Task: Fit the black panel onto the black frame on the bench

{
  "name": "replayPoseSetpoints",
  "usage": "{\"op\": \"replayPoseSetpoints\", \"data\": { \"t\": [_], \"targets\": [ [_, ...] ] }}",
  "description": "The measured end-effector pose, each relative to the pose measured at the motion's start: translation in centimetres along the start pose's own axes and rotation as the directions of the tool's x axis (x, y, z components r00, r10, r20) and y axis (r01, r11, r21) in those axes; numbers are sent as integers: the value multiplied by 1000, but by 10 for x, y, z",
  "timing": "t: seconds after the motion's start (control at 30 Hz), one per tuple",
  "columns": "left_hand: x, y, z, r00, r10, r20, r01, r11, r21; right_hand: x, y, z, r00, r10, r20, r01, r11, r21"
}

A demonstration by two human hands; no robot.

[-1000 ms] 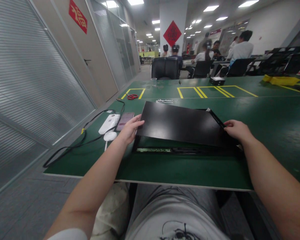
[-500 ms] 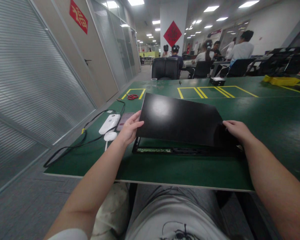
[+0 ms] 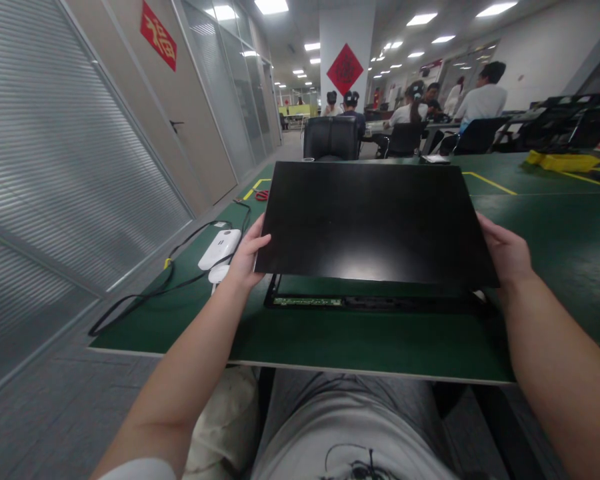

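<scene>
A flat black display panel [image 3: 375, 223] is held up between my two hands, tilted with its dark glossy face toward me. My left hand [image 3: 250, 253] grips its left edge, thumb on the front. At the right edge my right hand [image 3: 510, 250] is closed on the panel, its fingertips hidden behind it. Below, on the green table, lies a black frame [image 3: 400, 304] with a green circuit board [image 3: 307, 302] along its near side; the panel covers most of this frame.
Left of the panel lie a white device [image 3: 220, 249], a smaller round white item [image 3: 218, 273] and a black cable [image 3: 150, 293]. Red-handled scissors [image 3: 262, 195] are partly behind the panel. A yellow object [image 3: 563, 161] sits far right. Several people sit or stand beyond the table.
The panel has been raised and levelled, and its face now shows more squarely to me. My right hand has shifted right and changed its grip along the edge. The frame has stayed put.
</scene>
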State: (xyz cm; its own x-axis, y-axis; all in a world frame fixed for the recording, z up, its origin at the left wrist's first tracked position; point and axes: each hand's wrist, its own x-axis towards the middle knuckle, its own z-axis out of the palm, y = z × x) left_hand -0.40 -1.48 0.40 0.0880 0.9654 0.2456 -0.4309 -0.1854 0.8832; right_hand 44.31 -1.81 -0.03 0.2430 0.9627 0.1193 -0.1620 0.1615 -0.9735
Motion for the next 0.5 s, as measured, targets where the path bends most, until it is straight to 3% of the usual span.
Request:
{"op": "replayPoseSetpoints", "data": {
  "t": [0.23,0.5],
  "targets": [
    [-2,2,3,1000,-26,-1,26,999,23,-16,-11,0,984,135,-113,-138,990,-21],
    [6,-8,-6,971,-238,-14,239,971,20,-10,-16,1,996,72,-60,-68,995,67]
  ]
}}
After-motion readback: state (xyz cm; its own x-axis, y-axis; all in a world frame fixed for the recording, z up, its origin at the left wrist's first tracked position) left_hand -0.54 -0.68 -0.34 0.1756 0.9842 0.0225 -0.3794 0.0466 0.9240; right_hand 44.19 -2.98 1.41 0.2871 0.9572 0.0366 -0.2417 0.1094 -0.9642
